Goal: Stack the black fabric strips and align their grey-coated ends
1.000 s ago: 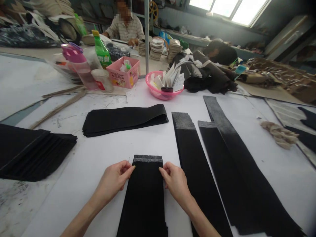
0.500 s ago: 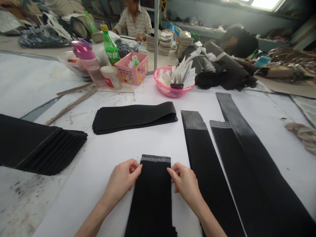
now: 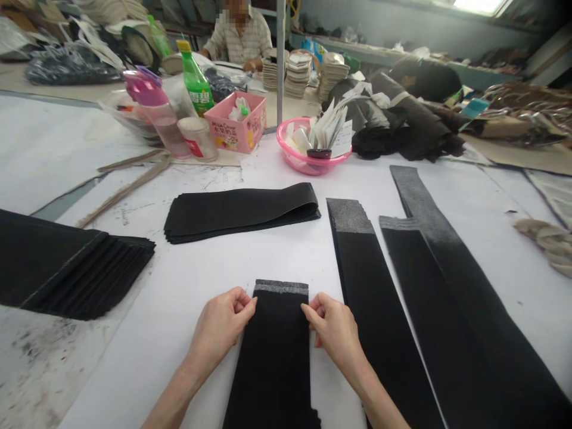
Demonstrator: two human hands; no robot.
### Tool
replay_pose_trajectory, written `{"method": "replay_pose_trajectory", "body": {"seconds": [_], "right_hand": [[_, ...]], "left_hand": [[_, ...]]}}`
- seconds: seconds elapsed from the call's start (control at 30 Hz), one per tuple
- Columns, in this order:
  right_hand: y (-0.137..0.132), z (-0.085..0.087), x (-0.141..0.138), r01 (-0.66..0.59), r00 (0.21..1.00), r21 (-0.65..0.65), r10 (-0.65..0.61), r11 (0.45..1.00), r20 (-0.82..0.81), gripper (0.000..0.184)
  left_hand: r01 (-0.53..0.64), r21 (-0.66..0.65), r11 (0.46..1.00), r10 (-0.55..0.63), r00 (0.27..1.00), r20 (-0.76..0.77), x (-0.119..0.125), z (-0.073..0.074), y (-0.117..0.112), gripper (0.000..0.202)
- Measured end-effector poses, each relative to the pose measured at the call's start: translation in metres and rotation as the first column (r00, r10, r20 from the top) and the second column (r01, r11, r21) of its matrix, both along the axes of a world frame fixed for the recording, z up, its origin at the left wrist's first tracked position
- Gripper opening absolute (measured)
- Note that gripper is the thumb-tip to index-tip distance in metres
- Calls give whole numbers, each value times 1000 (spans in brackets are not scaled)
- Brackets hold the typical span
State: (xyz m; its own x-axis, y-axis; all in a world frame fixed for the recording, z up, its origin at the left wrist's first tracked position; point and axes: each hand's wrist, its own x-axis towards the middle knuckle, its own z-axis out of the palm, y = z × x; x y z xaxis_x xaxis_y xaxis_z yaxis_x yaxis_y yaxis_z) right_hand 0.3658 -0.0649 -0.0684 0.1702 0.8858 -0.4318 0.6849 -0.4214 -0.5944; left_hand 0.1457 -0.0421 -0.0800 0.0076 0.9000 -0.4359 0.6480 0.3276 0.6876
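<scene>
A black fabric strip with a grey band across its far end lies in front of me on the white table. My left hand pinches its left edge just below that band. On the opposite edge, my right hand pinches the strip between thumb and fingers. The fingertips of both hands are closed on the material. Right of my right hand lies a stack of black strips with grey ends, and beyond it are more black strips.
A folded black stack lies ahead, and a thick black pile is at the left. Farther back stand a pink basket with papers, a pink box, a green bottle and a metal pole. A person sits across.
Both hands keep their pinch on the strip with almost no movement. The view has shifted very slightly. The second person's head at the back right has sunk lower behind the dark material.
</scene>
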Motion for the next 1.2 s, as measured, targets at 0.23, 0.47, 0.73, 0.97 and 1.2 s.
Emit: {"method": "replay_pose_trajectory", "body": {"seconds": [0.23,0.47,0.73,0.97,1.2], "right_hand": [[-3,1,2,25,999,-4,-25,1000,-38,26],[-2,-1,2,33,998,-1,-33,999,-45,24],[0,2,1,53,996,-42,-56,998,-74,24],[1,-1,0,49,996,-32,-52,998,-74,24],[1,-3,0,42,996,-41,-45,998,-72,25]], "left_hand": [[22,-28,999,-22,999,-34,0,3,0,36],[55,-5,998,-55,997,-58,-1,0,1,36],[52,-2,999,-52,996,-77,0,1,1,35],[59,12,998,-58,994,-91,1,2,0,36],[47,26,999,-44,994,-102,-1,-2,-1,36]]}}
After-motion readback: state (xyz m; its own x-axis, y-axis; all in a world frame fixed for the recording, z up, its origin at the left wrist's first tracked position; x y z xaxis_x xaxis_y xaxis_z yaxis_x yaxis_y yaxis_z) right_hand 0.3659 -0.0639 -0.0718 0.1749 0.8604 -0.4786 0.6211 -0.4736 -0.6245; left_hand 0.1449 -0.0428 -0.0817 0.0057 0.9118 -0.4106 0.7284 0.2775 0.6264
